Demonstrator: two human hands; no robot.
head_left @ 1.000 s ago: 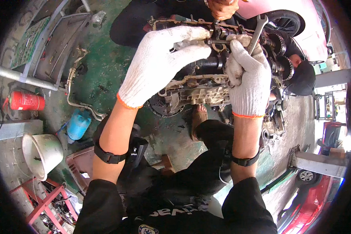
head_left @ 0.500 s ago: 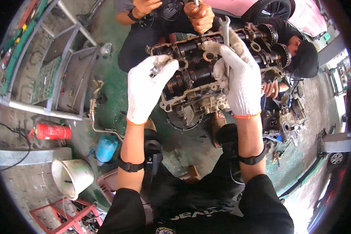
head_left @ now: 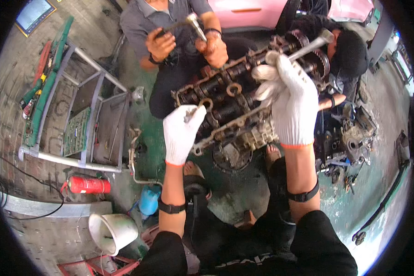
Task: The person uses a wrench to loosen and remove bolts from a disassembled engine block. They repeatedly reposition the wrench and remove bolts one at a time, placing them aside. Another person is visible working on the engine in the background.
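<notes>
My left hand (head_left: 183,133), in a white knit glove, is at the left end of a dark, oily engine cylinder head (head_left: 227,110) with camshafts. Its thumb and fingers are pinched together beside a ring-shaped opening (head_left: 206,105); what they hold, if anything, is hidden. Closed around a combination wrench (head_left: 309,47), my gloved right hand (head_left: 292,101) hovers over the right part of the cylinder head. The wrench slants up to the right, toward the toothed cam gears (head_left: 318,63); its lower end is hidden by the glove.
Across the engine, a co-worker's hands (head_left: 214,51) hold a tool with a shiny metal head (head_left: 193,19). Another person in a black cap (head_left: 349,48) crouches at the right, near loose engine parts (head_left: 354,133). A metal rack (head_left: 69,158), fire extinguisher (head_left: 89,185) and white bucket (head_left: 124,232) stand left.
The wrench has tipped from upright to slanting right in my right hand. The co-worker's metal-headed tool has come into view. The whole view has shifted, bringing the rack further in.
</notes>
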